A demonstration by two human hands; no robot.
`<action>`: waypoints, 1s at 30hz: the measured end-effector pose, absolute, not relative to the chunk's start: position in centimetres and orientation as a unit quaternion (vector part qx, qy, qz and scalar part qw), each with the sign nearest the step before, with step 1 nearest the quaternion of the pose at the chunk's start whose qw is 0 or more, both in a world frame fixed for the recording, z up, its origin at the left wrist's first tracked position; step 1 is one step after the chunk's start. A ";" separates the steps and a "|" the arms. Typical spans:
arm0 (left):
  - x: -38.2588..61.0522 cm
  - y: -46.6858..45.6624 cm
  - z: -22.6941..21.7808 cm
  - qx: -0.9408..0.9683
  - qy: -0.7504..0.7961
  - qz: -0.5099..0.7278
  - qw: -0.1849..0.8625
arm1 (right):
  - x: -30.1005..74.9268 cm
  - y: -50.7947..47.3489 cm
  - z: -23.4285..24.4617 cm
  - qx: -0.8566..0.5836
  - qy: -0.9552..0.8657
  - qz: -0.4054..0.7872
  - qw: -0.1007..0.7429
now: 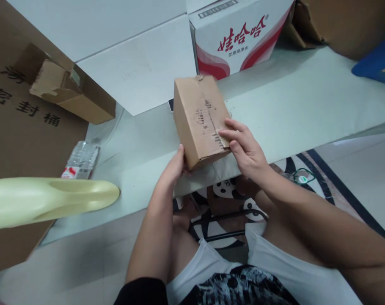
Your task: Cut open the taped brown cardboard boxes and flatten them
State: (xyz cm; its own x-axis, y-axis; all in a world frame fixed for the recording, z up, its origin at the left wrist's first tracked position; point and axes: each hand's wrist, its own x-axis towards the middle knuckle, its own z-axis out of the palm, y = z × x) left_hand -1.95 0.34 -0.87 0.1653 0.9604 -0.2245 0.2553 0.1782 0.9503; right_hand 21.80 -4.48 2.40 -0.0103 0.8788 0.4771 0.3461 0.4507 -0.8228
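In the head view, you have the small cardboard box [200, 112] in front of you, over the near part of the cloth-covered table [306, 93], one end turned toward you and the taped, dark-marked top facing up. Your left hand [174, 164] grips it at the near left corner: the thumb stands up against the left side, and the fingers curl under the near bottom edge, mostly hidden by the box. Your right hand [248, 151] is at the near right corner, partly open, with the index and middle fingers slightly apart and laid on the top and the thumb beside the near edge. You cannot tell from here whether that thumb and those fingers pinch the cardboard or only rest on it, nor whether the underside of the box touches the table.

Beyond the box, a white carton [141, 63] stands far left and a red-and-white drinking-water carton [240, 40] just right of it. To your left are an open brown box [89, 101], a clear plastic bottle [83, 156] lying down, and, nearer, a pale yellow object [53, 199].
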 end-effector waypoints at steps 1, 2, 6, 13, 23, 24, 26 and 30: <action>-2.2 0.4 -0.8 0.558 0.590 0.320 0.489 | 21.8 -4.4 2.3 -0.466 -0.663 0.247 0.532; -2.5 0.5 -0.6 0.557 0.626 0.320 0.443 | 21.8 -4.3 2.3 -0.468 -0.663 0.249 0.528; -2.8 0.0 1.0 0.559 0.581 0.532 0.259 | 21.4 -4.5 2.4 -0.440 -0.692 0.287 0.495; -0.8 -1.9 2.4 0.763 0.359 0.513 0.163 | 21.0 -4.2 1.9 -0.392 -0.701 0.312 0.507; -0.7 -1.5 1.9 0.763 0.357 0.523 0.131 | 22.4 -2.0 -0.3 -0.633 -0.736 0.185 0.152; -0.7 -1.5 1.9 0.765 0.352 0.524 0.125 | 22.2 -2.0 -0.1 -0.639 -0.741 0.170 0.121; -0.7 -1.4 1.8 0.769 0.346 0.526 0.111 | 22.0 -2.1 0.6 -0.666 -0.727 0.153 0.069; -0.7 -1.4 1.6 0.772 0.344 0.525 0.097 | 22.4 -2.0 1.4 -0.721 -0.669 0.181 0.032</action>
State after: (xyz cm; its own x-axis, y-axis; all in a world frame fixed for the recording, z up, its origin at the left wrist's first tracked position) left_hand -0.66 -1.41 1.64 0.2120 0.6334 0.7443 0.4302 -0.7443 0.5109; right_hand 22.37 -1.96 1.42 0.0406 0.9751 -0.2181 0.9520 -0.1040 -0.2878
